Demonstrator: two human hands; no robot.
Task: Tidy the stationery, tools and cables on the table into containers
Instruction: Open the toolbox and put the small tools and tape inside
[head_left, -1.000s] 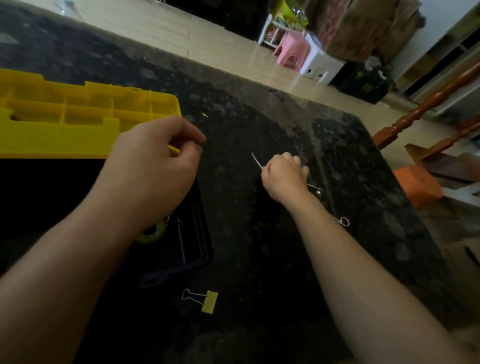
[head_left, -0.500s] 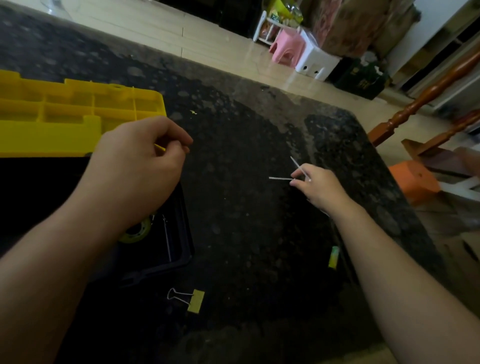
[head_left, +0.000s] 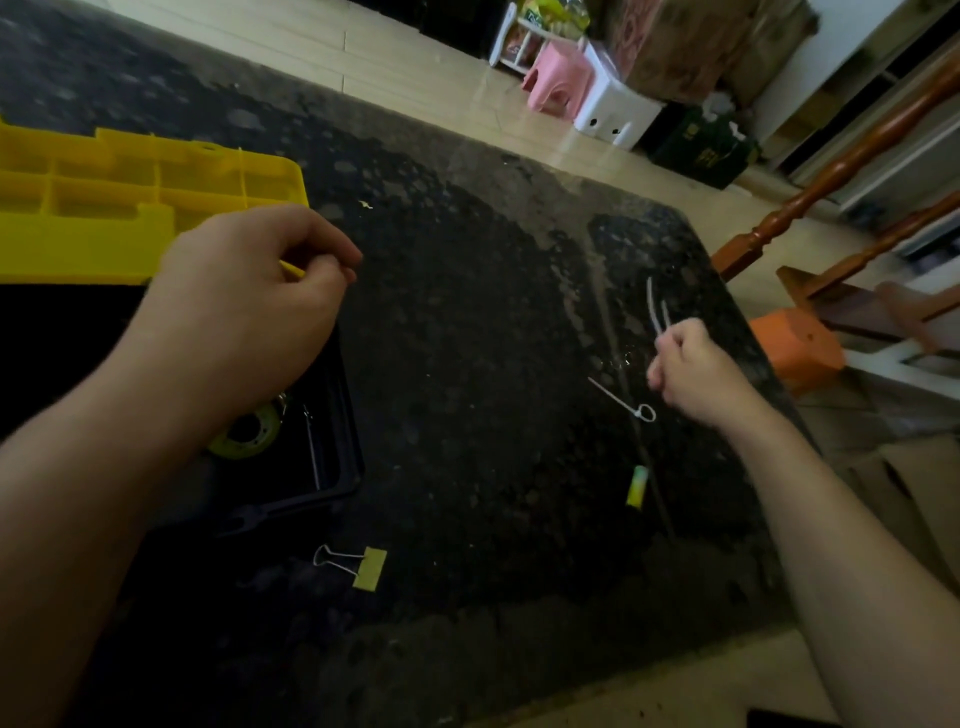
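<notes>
My right hand (head_left: 696, 369) pinches two white cable ties (head_left: 655, 309) that stick up from its fingers near the table's right edge. A third white cable tie (head_left: 623, 401) with a loop lies on the dark table just left of that hand. My left hand (head_left: 244, 306) hovers over the black toolbox (head_left: 343, 467), fingers curled, pinching a thin yellow item (head_left: 292, 269). Inside the box lies a roll of yellow-green tape (head_left: 247, 434). A yellow binder clip (head_left: 358, 565) and a small yellow-green stick (head_left: 637, 486) rest on the table.
The toolbox's yellow lid (head_left: 130, 208) lies open at the far left. The dark speckled table (head_left: 467, 338) ends on the right at an orange stool (head_left: 797, 348) and a wooden railing (head_left: 831, 176). Pink and white stools (head_left: 582, 93) stand on the floor beyond.
My right hand has moved right toward the table edge and lifted two cable ties upright. The looped tie and the yellow-green stick have come into view. My left hand has stayed over the box.
</notes>
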